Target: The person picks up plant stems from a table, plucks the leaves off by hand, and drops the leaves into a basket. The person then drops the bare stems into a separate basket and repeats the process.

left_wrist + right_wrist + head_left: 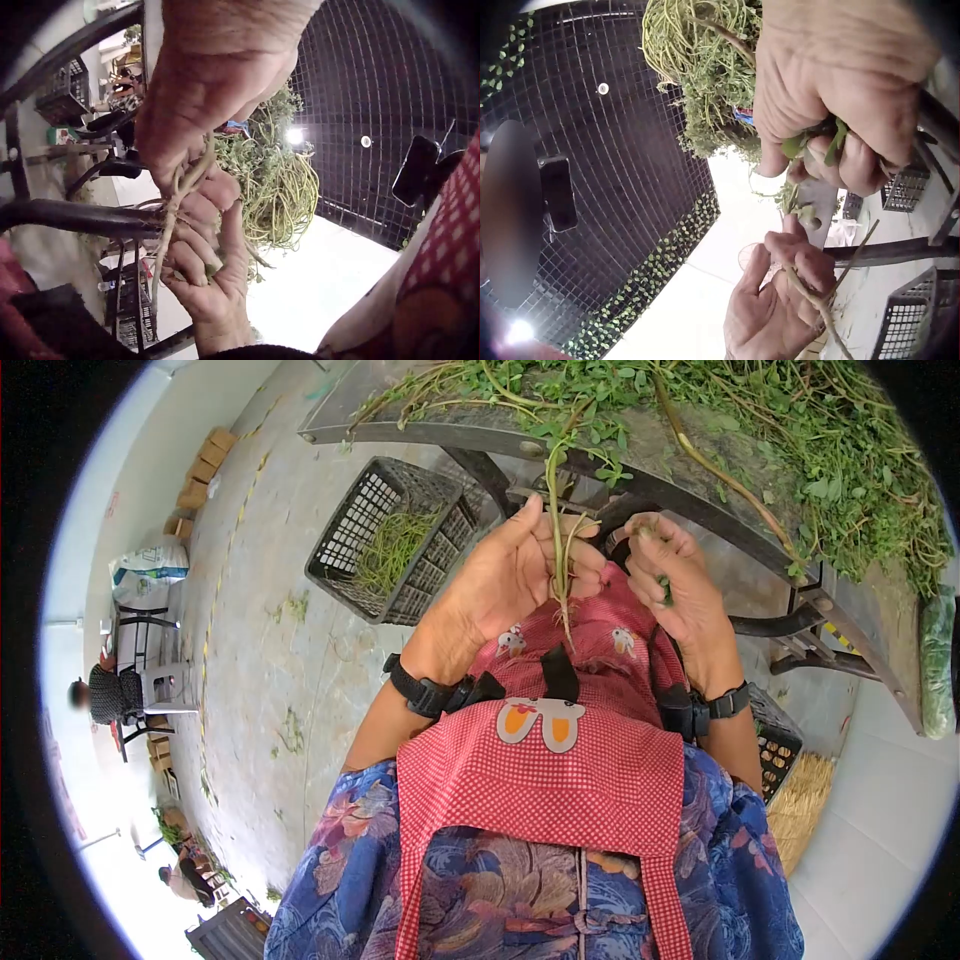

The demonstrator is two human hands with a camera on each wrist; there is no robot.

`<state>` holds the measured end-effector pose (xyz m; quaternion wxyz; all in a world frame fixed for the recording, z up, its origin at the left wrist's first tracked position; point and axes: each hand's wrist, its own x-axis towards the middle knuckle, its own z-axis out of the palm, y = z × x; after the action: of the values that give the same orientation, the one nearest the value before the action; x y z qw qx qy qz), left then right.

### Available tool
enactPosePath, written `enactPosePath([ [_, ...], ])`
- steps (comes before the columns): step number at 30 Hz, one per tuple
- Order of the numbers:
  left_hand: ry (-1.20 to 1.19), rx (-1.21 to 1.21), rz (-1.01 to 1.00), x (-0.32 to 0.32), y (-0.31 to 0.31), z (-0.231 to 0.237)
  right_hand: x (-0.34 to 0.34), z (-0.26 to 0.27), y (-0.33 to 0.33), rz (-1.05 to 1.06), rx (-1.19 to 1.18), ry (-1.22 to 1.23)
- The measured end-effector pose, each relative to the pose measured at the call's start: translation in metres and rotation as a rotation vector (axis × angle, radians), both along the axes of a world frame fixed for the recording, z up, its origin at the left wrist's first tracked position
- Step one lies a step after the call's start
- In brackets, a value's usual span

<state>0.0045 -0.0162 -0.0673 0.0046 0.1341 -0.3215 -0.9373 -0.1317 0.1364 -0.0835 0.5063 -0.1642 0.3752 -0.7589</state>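
Observation:
In the head view my left hand (505,575) holds a leafy green plant by its stem (561,555), with the pale root pointing down toward the apron. The left wrist view shows this stem (196,176) running between thumb and fingers, its thin root (161,262) below. My right hand (678,575), just to the right, has curled fingers around a few torn green leaves (838,142). A leaf pokes out at its palm. Above both hands, a pile of leafy stems (830,470) covers the table (690,480).
Below the table's edge at left stands a black plastic crate (345,520) with green stems inside. Another dark crate (775,745) is low at right, beside a straw-coloured bundle (805,805). Black table legs (775,622) run close past the right hand. A seated person (115,690) is far left.

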Motion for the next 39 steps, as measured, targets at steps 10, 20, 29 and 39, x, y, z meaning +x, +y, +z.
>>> enactPosePath([
  [10, 0.150, 0.027, 0.047, -0.004, -0.005, -0.013, 0.022, 0.003, 0.001, -0.112, 0.371, 0.454],
  [20, 0.163, 0.027, 0.241, -0.020, 0.011, -0.007, 0.035, -0.002, -0.004, -0.106, 0.311, 0.930],
  [29, 0.173, -0.194, 0.127, -0.022, -0.005, -0.014, 0.028, 0.005, 0.011, -0.061, 0.291, 0.515],
  [39, -0.112, -0.096, 0.123, -0.007, -0.006, -0.030, 0.018, -0.006, 0.015, 0.046, 0.073, 0.113],
])
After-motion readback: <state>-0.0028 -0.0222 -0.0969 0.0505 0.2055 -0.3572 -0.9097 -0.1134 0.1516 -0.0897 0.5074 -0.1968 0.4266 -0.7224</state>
